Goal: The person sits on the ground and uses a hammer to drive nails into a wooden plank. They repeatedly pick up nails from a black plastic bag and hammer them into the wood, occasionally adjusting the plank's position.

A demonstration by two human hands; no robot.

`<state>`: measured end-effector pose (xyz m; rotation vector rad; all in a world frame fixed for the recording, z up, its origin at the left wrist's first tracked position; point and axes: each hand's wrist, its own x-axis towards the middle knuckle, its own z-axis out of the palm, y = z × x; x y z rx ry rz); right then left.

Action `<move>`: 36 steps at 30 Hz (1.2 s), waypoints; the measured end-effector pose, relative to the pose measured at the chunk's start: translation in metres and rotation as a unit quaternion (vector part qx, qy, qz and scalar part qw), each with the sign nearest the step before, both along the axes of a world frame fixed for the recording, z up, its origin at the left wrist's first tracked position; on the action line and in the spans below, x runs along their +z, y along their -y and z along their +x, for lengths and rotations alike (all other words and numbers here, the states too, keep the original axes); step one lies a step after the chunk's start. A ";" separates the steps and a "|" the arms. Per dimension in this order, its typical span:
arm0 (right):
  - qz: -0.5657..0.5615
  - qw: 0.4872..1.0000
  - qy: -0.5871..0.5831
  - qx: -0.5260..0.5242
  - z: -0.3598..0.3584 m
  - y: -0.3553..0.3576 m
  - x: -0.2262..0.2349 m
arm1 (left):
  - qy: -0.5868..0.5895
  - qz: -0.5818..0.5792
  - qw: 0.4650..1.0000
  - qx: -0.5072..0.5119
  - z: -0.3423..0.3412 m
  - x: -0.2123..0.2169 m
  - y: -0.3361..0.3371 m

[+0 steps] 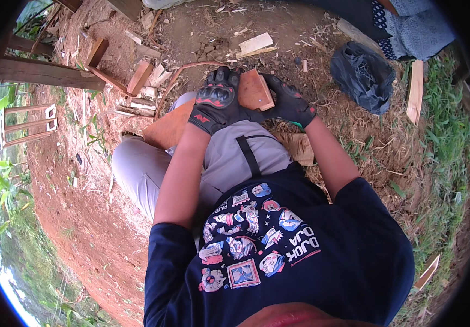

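Both my hands wear black gloves with red accents and are close together over my lap. Between them is a reddish-brown piece of wood with a paler cut edge on its right. My left hand lies along its left side, fingers pointing away from me, thumb side tucked low against it. On the right edge, my right hand closes round the wood, its fingertips partly hidden. A similar flat reddish-brown board shows under my left forearm, across my leg. The glove hides whether the two are one piece.
Offcuts and wood chips litter the soil ahead and left. A black plastic bag lies ahead right, beside a pale plank. A timber beam crosses the left. Patterned cloth shows at upper right; grass borders the right.
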<state>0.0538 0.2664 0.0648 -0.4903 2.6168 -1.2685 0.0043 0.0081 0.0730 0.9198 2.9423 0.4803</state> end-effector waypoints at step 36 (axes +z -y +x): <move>-0.006 1.000 0.012 0.022 -0.024 -0.025 -0.068 | 0.004 0.028 0.999 -0.019 -0.008 -0.015 -0.058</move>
